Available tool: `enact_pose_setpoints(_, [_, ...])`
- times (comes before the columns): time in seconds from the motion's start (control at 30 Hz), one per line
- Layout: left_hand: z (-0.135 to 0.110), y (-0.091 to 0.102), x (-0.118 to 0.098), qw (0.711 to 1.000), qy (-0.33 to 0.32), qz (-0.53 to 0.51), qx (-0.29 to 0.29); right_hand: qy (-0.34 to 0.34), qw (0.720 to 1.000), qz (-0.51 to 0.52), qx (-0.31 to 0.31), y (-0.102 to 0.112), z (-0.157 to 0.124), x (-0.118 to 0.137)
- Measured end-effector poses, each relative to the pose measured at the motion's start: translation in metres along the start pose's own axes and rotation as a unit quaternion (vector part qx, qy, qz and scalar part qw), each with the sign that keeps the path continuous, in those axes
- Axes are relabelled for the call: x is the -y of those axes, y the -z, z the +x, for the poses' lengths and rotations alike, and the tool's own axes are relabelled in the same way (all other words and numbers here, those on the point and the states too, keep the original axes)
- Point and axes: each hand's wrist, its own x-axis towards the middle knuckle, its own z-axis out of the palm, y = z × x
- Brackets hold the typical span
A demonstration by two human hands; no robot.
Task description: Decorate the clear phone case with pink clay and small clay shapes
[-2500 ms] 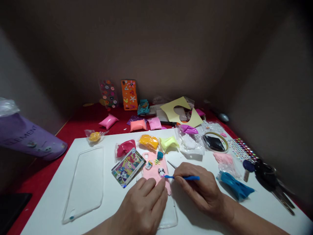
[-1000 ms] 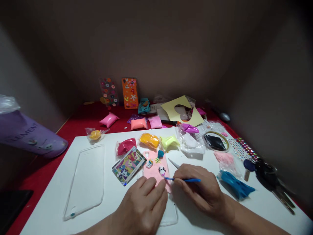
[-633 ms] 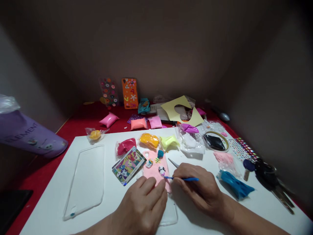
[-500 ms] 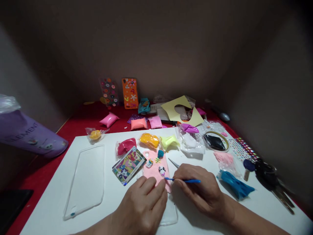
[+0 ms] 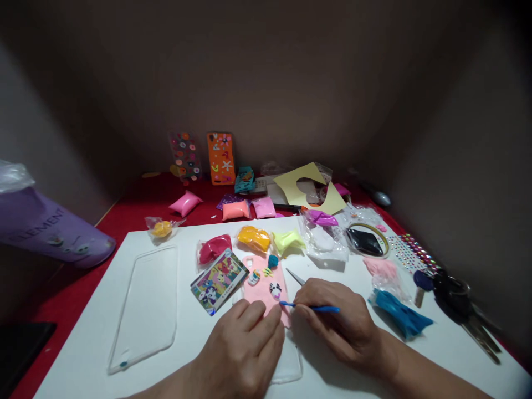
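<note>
A phone case (image 5: 257, 293) with a layer of pale pink clay lies below me, decorated with a small white face (image 5: 275, 289), a teal clay piece (image 5: 272, 261) and other small clay shapes. My left hand (image 5: 249, 346) rests over its lower left, fingers curled and pressed together on it. Between thumb and fingers, my right hand (image 5: 336, 316) grips a thin blue modelling tool (image 5: 324, 308), whose tip touches the clay just below the face. A pointed silver tip (image 5: 294, 276) sticks out beyond the right hand; its other end is hidden. A picture card (image 5: 219, 281) overlaps the case's left edge.
A clear phone case (image 5: 145, 305) lies left on the white board. Bagged clay, including orange (image 5: 253, 239), yellow (image 5: 287, 241) and blue (image 5: 401, 315), surrounds the work. Keys (image 5: 461, 305) lie right. A purple bottle (image 5: 54, 227) stands left; an orange decorated case (image 5: 221, 158) leans behind.
The blue tool's handle has shifted very slightly left in my right hand. Its tip stays on the clay, and my left hand holds still.
</note>
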Motion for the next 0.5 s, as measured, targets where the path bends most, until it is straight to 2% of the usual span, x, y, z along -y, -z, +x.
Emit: enact_pose_setpoints(0.5, [-0.0003, 0.0001, -0.0002, 1.000, -0.001, -0.002, -0.005, 0.000, 1.000, 0.007, 0.003, 0.0002, -0.0007, -0.0004])
